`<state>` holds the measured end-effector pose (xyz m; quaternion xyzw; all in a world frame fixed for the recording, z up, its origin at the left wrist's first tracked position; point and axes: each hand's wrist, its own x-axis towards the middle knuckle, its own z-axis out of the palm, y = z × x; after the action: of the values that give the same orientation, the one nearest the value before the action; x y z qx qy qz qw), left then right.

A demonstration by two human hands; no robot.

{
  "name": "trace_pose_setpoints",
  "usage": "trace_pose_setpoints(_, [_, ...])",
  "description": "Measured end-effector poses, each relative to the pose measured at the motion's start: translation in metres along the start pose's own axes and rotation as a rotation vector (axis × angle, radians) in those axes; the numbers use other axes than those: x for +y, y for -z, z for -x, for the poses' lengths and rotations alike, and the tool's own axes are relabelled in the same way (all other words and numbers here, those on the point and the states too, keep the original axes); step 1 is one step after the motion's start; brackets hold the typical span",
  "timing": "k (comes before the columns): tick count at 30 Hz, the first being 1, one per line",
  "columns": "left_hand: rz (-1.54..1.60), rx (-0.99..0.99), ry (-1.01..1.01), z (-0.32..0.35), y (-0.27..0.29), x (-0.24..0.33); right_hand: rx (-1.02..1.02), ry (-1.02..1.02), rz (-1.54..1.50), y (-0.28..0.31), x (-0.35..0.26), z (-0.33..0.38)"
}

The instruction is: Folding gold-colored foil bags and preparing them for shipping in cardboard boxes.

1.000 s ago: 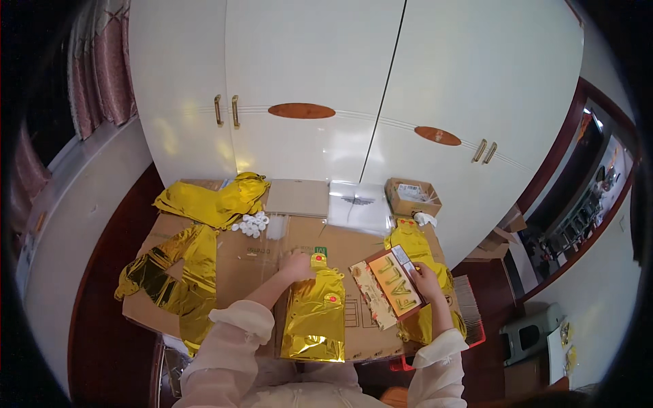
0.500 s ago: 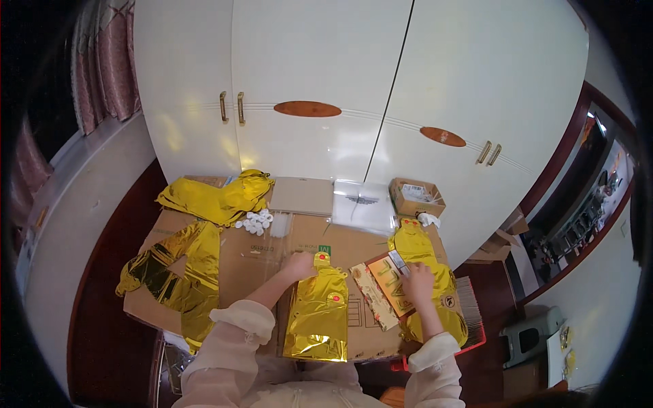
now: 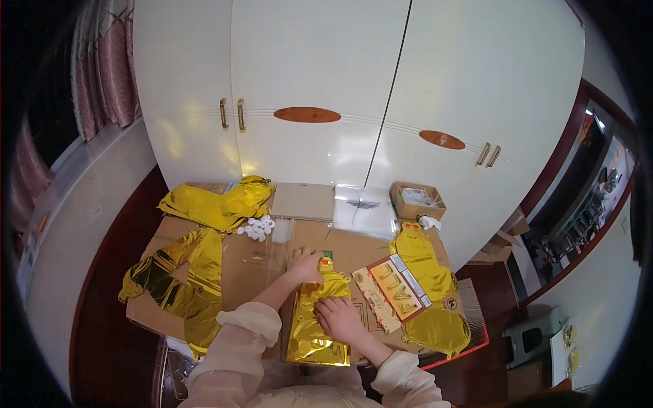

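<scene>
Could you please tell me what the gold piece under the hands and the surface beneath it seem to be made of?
The gold piece looks like thin metallised foil: mirror-bright, creased, crinkled. The surface looks like matte brown corrugated cardboard, with visible folds and flat seams.

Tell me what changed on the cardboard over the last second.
The right hand let go of the printed card, which now lies on the cardboard, and moved left onto the gold foil piece. The left hand stayed at its top.

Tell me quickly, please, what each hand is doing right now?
Left hand: open, resting on the top end of the gold foil piece.
Right hand: open, pressed flat on the same gold foil piece, holding nothing.
</scene>
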<state>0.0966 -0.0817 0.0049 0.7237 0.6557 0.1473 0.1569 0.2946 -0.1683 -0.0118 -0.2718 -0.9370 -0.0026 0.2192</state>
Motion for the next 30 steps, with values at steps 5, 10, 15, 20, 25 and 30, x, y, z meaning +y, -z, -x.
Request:
trace_pose_setpoints(5, [-0.05, -0.205, -0.072, -0.024, 0.013, 0.011, 0.029, 0.004, 0.027, -0.003, 0.002, 0.003])
trace_pose_setpoints(10, [-0.006, -0.167, -0.149, -0.037, -0.009, -0.005, 0.033, -0.007, 0.011, -0.004, -0.001, 0.002])
trace_pose_setpoints(15, [0.026, -0.155, -0.118, -0.01, 0.012, 0.01, 0.058, -0.011, 0.025, -0.007, 0.001, 0.006])
trace_pose_setpoints(20, [-0.089, 0.145, -0.5, 0.031, 0.013, 0.006, 0.13, 0.001, 0.028, -0.01, 0.001, 0.006])
trace_pose_setpoints(25, [-0.301, 0.378, -0.821, 0.061, 0.001, 0.001, 0.101, -0.041, 0.041, -0.002, -0.004, 0.009])
trace_pose_setpoints(30, [-0.431, 0.336, -0.883, 0.072, -0.006, 0.0, 0.201, -0.124, 0.046, -0.014, -0.002, 0.017])
